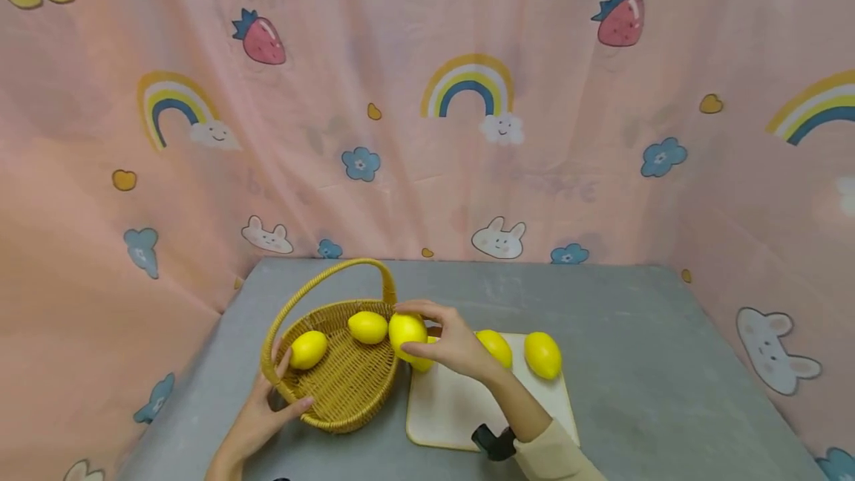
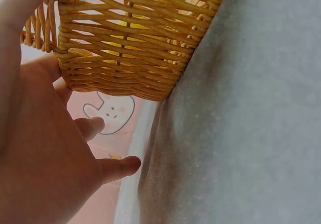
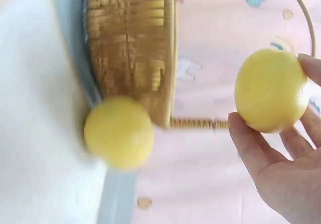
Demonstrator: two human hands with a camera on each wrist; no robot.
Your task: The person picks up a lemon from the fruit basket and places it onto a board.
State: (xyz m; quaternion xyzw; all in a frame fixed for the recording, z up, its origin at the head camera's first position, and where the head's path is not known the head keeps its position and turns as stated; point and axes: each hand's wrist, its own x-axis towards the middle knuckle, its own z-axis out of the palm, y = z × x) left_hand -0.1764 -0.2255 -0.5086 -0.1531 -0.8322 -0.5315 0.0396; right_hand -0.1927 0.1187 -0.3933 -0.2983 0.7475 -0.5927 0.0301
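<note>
Grey counter: the right hand pinches a yellow oval lemon just beside the woven wicker basket's right rim. The left hand, fingers curled, grips the near rim.

Beyond my hands I see a grey table, and a pink curtain printed with rainbows, strawberries, bunnies and blue flowers wraps around behind and both sides, evenly lit.

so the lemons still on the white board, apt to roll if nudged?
Probably. The lemons on the board are smooth ovals lying on a flat, rimless white board, so a nudge could send one rolling. The right hand lifts a lemon on fingertips alone, which suggests it is light.
</note>
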